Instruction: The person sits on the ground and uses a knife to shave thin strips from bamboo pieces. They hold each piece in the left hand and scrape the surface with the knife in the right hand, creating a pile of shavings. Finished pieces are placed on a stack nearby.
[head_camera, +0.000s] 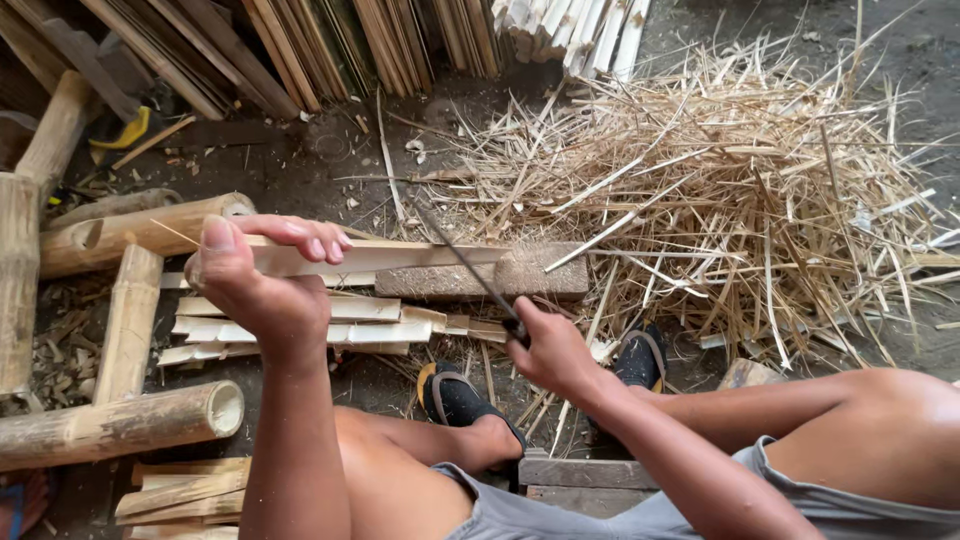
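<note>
Gripping a bamboo slat (380, 257) over the block (520, 275), the left hand (262, 290) sits near the knife (470, 268) clenched in the right hand (553, 352); a slip could cut fingers.

arms: bare, no sleeves, no watch or rings seen | hands: left hand (262, 290) and right hand (551, 352) ungloved | legs: bare at knees and shins | shorts (640, 510): grey cloth, stitched hem seam | footwear: black slip-on sandals (462, 402), tan-yellow inner sole edge, one on each foot | torso: out of view
</note>
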